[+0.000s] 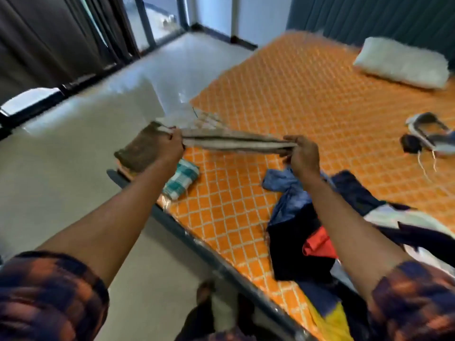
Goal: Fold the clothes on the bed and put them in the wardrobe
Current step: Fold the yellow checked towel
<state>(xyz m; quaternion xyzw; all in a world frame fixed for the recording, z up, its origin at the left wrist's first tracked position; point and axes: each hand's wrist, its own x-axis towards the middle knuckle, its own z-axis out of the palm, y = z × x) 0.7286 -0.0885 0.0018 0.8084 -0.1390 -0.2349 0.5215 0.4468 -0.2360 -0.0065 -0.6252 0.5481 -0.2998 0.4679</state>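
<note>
I hold a grey-and-white checked cloth [231, 141] stretched level above the orange bed [307, 99]. My left hand [172, 146] grips its left end and my right hand [301, 156] grips its right end. Below my left hand, at the bed's corner, lies a folded brown garment [139, 151] on a small stack, with a folded teal-and-white checked cloth [182, 178] beside it. A heap of unfolded clothes [307, 232], blue, navy, red, white and yellow, lies on the near right of the bed.
A white pillow [403, 62] lies at the bed's far end by the dark headboard. A headset with cables [428, 134] sits at the right. Pale floor [61, 156] runs to the left, with curtains and a glass door [152, 23] beyond. The wardrobe is out of view.
</note>
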